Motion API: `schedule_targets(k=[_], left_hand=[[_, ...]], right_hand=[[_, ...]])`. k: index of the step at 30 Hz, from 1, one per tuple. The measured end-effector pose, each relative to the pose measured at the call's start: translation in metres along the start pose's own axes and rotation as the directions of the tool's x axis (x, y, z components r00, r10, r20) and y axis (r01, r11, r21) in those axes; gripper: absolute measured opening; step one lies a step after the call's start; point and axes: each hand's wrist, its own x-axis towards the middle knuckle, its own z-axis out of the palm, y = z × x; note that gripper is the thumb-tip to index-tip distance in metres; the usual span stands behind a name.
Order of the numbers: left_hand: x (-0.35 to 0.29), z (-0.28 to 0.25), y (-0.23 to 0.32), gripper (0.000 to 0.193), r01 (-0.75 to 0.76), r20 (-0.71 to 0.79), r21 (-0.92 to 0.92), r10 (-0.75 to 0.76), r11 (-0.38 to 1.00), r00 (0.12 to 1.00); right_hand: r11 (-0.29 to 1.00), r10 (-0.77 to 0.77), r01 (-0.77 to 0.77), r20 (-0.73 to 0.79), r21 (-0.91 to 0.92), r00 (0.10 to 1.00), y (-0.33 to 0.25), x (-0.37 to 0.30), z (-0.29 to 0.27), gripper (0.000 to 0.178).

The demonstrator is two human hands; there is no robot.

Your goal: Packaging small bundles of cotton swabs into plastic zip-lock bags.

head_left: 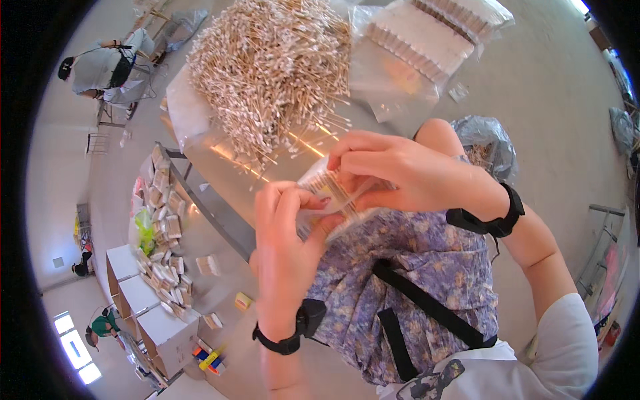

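Observation:
A small clear plastic bag of cotton swabs is between my two hands, above my lap. My left hand pinches its left side, with thumb and fingers closed on the plastic. On the other side my right hand grips the bag near its edge, fingers bent round it. My fingers hide part of the bag, and I cannot tell whether its mouth is sealed. Just beyond, a big heap of loose cotton swabs covers much of the metal-topped table.
Right of the heap lies a large clear bag of stacked packs. A grey plastic bag with swabs stands by my knee. On the left are many filled packs, white boxes and a tape dispenser. People work farther off.

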Motion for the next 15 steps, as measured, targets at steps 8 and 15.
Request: schedule_targets(k=[8,15], left_hand=[[-0.006,0.015,-0.006,0.017,-0.315,-0.129,0.206,0.345,0.926,0.93],[-0.007,0.014,-0.007,0.014,-0.199,-0.302,0.029,0.199,0.98,0.933]], right_hand=[[0.89,-0.3,0.221,-0.147,-0.4,0.942,0.01,-0.005,0.017,0.024],[0.94,-0.01,-0.014,-0.066,-0.341,0.998,-0.004,0.001,0.008,0.026]])
